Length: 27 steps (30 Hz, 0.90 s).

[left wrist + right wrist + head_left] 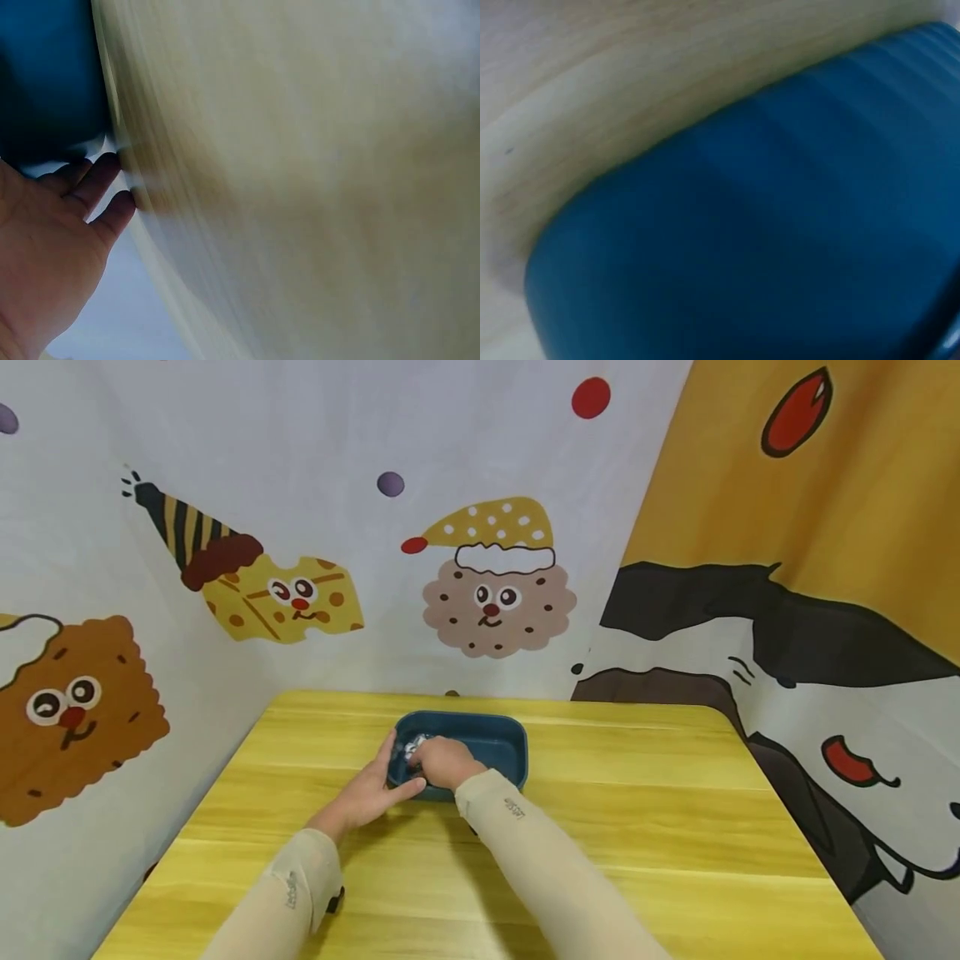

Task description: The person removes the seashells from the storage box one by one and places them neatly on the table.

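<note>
A dark blue rectangular plastic bin [491, 750] stands on the wooden table. At its left end my left hand [367, 793] rests with the fingers straight along the outer side and the thumb spread towards the front rim. In the left wrist view, the left fingertips [112, 214] lie close to the bin's lower edge. My right hand [448, 762] reaches down into the left part of the bin, its fingers curled at a small silvery-white thing [414, 747]. Most of that thing is hidden by the hand. The right wrist view is filled mostly by the bin's outer wall [742, 217].
The yellow wood-grain table [637, 810] extends on both sides of the bin and in front of it. Behind it hangs a printed cloth [322, 460] with cartoon figures. Both forearms wear beige sleeves [540, 852].
</note>
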{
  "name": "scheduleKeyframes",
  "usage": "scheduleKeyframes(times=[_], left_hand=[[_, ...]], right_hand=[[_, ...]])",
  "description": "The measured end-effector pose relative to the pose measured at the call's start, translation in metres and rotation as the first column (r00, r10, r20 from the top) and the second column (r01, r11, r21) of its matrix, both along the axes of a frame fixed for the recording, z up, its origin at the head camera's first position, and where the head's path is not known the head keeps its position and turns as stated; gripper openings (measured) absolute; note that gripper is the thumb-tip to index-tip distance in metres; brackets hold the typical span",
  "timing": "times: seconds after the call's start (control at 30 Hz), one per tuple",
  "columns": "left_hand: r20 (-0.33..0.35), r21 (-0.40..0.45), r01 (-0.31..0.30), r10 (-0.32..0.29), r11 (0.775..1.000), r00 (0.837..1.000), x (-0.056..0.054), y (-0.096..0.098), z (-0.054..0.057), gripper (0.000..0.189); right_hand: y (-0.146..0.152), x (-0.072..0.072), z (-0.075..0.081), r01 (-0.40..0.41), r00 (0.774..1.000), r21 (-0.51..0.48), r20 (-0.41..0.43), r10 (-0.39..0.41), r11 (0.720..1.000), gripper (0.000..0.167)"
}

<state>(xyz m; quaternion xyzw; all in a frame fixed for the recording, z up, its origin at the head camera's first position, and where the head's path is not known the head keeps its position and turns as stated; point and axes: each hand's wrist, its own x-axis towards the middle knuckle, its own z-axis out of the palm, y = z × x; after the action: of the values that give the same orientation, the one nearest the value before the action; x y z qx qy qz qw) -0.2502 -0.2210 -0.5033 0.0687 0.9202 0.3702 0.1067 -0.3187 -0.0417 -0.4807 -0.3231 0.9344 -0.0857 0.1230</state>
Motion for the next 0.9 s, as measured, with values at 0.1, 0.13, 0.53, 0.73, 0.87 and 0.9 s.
scheduleKeyframes(times=[0.1,0.13,0.53,0.73,0.87,0.9], left_hand=[[-0.007,0.013,0.007,-0.007,1.000,1.000,0.000,0.002,0.000,0.116],[-0.009,0.014,0.009,-0.009,1.000,1.000,0.000,0.002,0.000,0.116],[0.019,0.013,-0.011,0.011,1.000,1.000,-0.002,0.003,-0.004,0.114],[0.036,0.007,-0.036,0.036,0.999,0.999,-0.002,0.004,-0.005,0.118],[0.026,0.003,-0.029,0.029,1.000,0.999,-0.001,0.000,-0.006,0.119],[0.029,0.006,-0.029,0.029,1.000,0.999,-0.001,-0.001,-0.006,0.119]], right_hand=[[-0.001,-0.001,-0.005,0.015,0.999,-0.016,-0.033,-0.016,1.000,0.028],[0.000,-0.001,-0.006,0.024,0.999,-0.031,-0.039,-0.025,0.999,0.026],[0.031,-0.002,0.002,0.049,0.992,-0.199,-0.103,-0.071,0.979,0.018],[0.110,0.000,0.034,0.125,0.986,-0.402,-0.052,-0.159,0.907,0.025],[0.175,-0.001,0.040,0.288,0.954,-0.461,0.058,-0.295,0.839,0.026],[0.190,0.000,0.038,0.332,0.940,-0.463,0.086,-0.331,0.822,0.025]])
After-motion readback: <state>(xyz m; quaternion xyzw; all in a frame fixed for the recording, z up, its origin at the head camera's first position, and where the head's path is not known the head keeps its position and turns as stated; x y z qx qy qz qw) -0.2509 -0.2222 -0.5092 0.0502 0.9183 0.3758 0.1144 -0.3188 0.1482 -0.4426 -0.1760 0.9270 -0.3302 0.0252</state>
